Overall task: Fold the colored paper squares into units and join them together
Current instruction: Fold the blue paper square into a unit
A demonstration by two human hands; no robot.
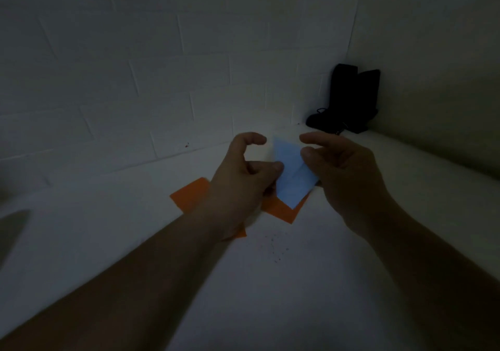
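Note:
A light blue paper (290, 177) with a crease across it is held up between both hands above the white table. My left hand (240, 183) pinches its left edge with the thumb, the index finger curled above. My right hand (343, 175) holds the right edge with the thumb against it, the fingers curved over the top. Orange paper (190, 195) lies flat on the table beneath the hands, partly hidden by my left wrist and the blue sheet.
The white table (270, 283) runs into a corner of white brick wall (162, 80). A black object (347, 99) stands in the far right corner. Small dark specks (274, 250) dot the table below the orange paper. The scene is dim.

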